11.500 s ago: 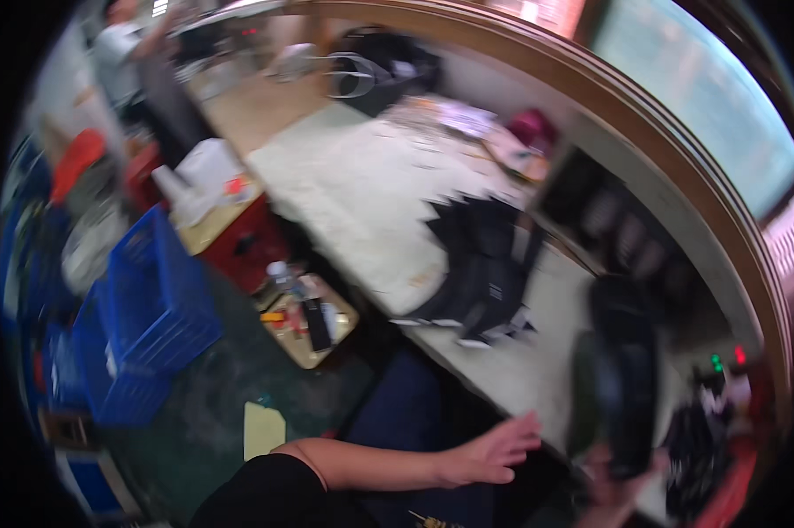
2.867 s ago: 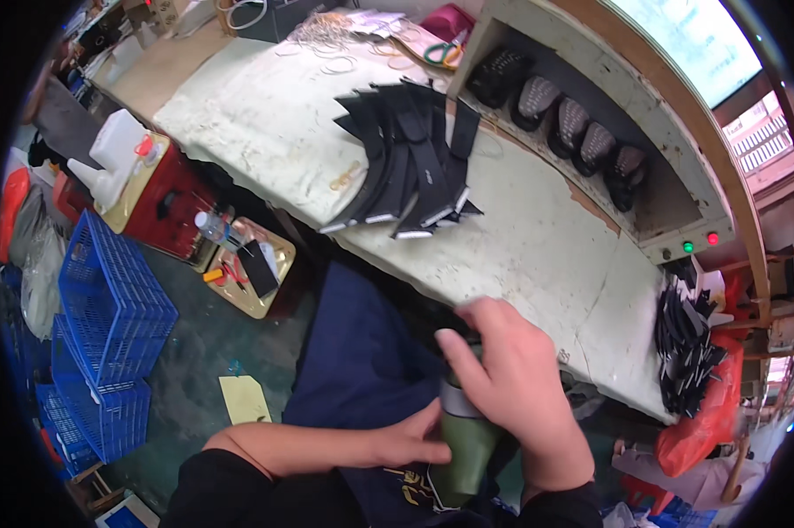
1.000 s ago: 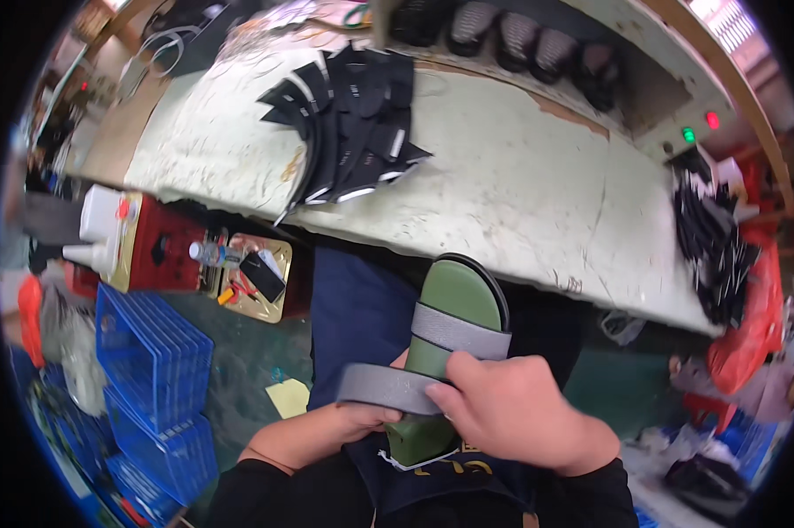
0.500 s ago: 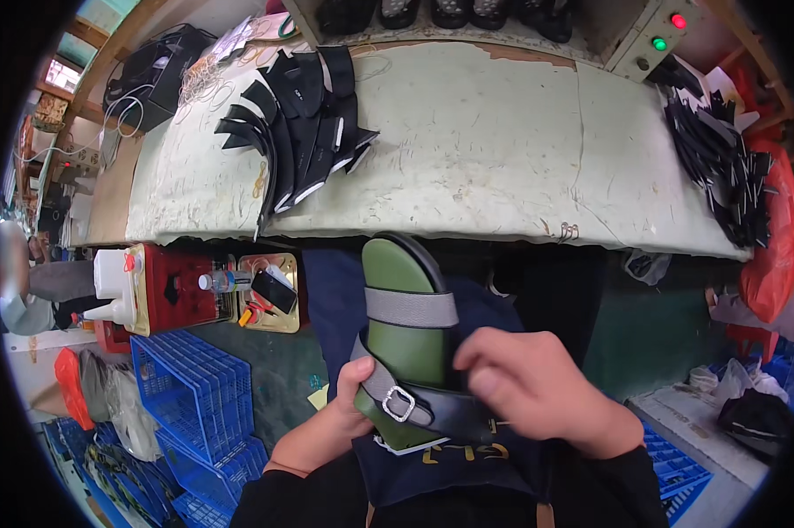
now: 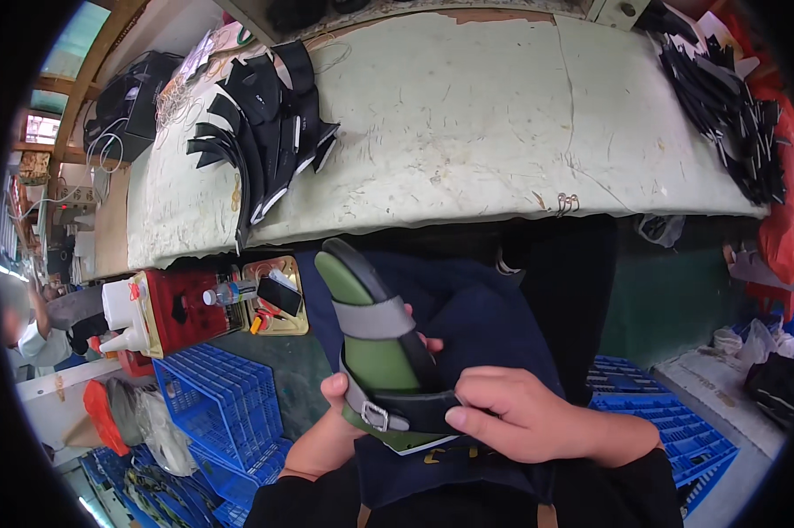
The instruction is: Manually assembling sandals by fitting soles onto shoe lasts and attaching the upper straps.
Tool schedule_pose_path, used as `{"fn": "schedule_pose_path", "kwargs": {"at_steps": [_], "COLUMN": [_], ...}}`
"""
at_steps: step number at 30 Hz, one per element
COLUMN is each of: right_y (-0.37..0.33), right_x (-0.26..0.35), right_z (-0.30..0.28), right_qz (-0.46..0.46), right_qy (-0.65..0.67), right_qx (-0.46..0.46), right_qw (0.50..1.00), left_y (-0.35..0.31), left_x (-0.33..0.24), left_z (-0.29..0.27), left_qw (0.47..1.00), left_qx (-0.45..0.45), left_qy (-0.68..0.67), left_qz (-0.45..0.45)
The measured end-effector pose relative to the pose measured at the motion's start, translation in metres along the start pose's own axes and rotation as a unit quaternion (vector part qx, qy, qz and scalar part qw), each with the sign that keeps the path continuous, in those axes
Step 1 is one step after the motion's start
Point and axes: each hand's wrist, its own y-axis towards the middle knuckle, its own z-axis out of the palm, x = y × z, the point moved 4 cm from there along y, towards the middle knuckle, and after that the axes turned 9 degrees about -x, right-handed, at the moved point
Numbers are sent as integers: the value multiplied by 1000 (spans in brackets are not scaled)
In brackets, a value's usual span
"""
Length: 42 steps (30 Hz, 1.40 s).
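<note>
Over my lap is a sandal (image 5: 375, 356) with a green footbed, a grey band across the front and a buckled strap at the back. My left hand (image 5: 334, 407) grips it from the left, thumb at the strap's edge and fingertips showing past the right side of the sole. A silver buckle (image 5: 375, 415) sits on the grey end of the strap. My right hand (image 5: 520, 414) pinches the black part of the strap (image 5: 419, 411) between thumb and fingers, at the sandal's right side.
Ahead is a worktable (image 5: 432, 132) with black cut pieces (image 5: 260, 114) at left and more black strips (image 5: 731, 123) at right. Blue crates (image 5: 221, 396) stand on the left below a tray (image 5: 278, 321) with a phone. Another person (image 5: 40, 330) is at far left.
The sandal has tilted, its toe swinging left and its right sole edge showing more. My right hand has closed on the black strap. The view has shifted slightly.
</note>
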Motion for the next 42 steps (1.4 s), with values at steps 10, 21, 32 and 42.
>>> {"fn": "schedule_pose_path", "kwargs": {"at_steps": [10, 21, 32, 42], "right_y": [-13, -9, -2, -6], "right_x": [-26, -28, -50, -53], "right_z": [27, 27, 20, 16], "right_qz": [-37, 16, 281, 197], "right_qy": [8, 106, 145, 273], "right_qx": [12, 13, 306, 111], "right_qw": [999, 994, 898, 935], "left_y": [4, 9, 6, -3], "left_x": [23, 23, 22, 5], "left_z": [-24, -18, -3, -3], "left_qw": [983, 988, 960, 994], "left_qx": [148, 121, 197, 93], "left_qy": [-111, -92, 111, 7], "left_qz": [9, 39, 168, 50]}}
